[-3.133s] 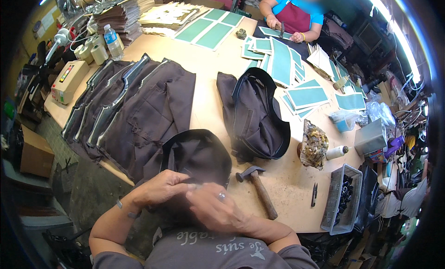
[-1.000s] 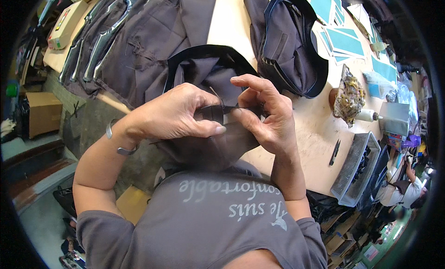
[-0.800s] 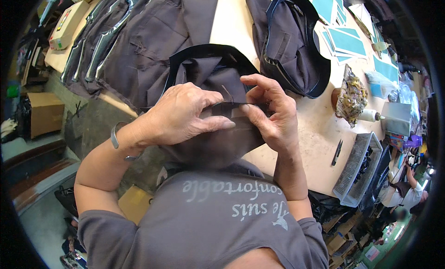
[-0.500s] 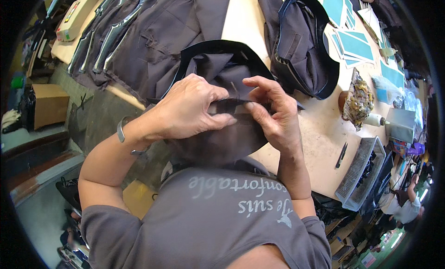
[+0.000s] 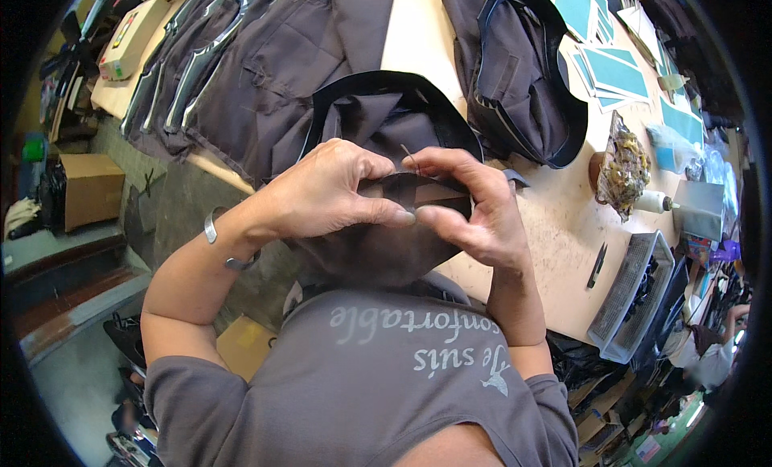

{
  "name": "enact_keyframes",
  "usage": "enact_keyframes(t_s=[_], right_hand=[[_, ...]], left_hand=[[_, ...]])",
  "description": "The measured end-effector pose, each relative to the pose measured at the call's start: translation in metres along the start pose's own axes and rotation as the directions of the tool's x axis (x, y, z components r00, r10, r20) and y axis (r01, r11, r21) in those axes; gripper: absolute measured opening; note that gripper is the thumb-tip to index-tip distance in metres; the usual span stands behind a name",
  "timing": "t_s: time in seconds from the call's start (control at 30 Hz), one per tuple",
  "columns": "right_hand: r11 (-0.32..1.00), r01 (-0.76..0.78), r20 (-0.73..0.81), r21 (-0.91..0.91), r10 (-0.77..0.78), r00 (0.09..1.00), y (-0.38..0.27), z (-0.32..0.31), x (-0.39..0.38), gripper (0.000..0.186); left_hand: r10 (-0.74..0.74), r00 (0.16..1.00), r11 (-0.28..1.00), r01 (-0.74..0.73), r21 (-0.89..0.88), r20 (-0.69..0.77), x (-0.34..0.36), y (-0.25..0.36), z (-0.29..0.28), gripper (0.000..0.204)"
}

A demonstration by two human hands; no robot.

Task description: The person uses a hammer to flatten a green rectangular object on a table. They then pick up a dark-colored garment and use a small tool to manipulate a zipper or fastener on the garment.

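A dark brown garment [image 5: 362,254] with a wide black waistband [image 5: 394,81] is gathered in front of my body, at the near edge of the table. My left hand [image 5: 338,189] pinches the near side of its waistband between thumb and fingers. Close beside it, my right hand [image 5: 478,205] grips the same edge, and the two thumb tips almost meet. Between the hands a short strand of thread [image 5: 408,153] stands up from the cloth. The fingers cover part of the edge, so the exact spot they press is hidden.
More dark garments [image 5: 314,32] lie layered at the far left, and another with an open waistband [image 5: 575,121] lies to the right. Teal-and-white cards [image 5: 615,73], a lumpy brown object [image 5: 623,165], a thread cone [image 5: 653,201], a black pen [image 5: 597,266] and a grey basket [image 5: 615,314] are further right.
My right hand has come down and its fingers have closed on the waistband edge beside the left hand. My left fingertips have shifted slightly, and the thumbs are closer together.
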State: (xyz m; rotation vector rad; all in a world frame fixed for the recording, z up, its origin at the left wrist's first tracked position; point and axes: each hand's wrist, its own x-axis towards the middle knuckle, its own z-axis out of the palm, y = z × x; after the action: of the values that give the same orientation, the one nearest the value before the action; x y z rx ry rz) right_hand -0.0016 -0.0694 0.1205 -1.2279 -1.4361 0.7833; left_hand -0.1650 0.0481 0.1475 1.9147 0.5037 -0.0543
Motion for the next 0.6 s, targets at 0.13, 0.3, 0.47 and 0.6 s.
enact_keyframes(t_s=[0.13, 0.3, 0.47, 0.6], right_hand=[[0.942, -0.32, 0.061, 0.104, 0.315, 0.947, -0.009, -0.002, -0.001, 0.024], [0.926, -0.274, 0.068, 0.261, 0.265, 0.962, 0.005, -0.001, -0.005, 0.021], [0.912, -0.293, 0.089, 0.287, 0.279, 0.956, -0.001, 0.0, -0.003, 0.022], [0.883, -0.37, 0.111, 0.287, 0.353, 0.929, 0.002, 0.001, -0.005, 0.023]], left_hand=[[-0.014, 1.0, 0.989, 0.012, -0.15, -0.018, -0.006, 0.005, -0.004, 0.022], [0.066, 0.978, 0.998, -0.065, 0.014, -0.199, -0.014, 0.009, -0.004, 0.016], [0.163, 0.972, 0.985, -0.151, 0.083, -0.17, -0.015, 0.007, -0.005, 0.014], [0.197, 0.962, 0.978, -0.18, 0.102, -0.188, -0.012, 0.005, 0.002, 0.013]])
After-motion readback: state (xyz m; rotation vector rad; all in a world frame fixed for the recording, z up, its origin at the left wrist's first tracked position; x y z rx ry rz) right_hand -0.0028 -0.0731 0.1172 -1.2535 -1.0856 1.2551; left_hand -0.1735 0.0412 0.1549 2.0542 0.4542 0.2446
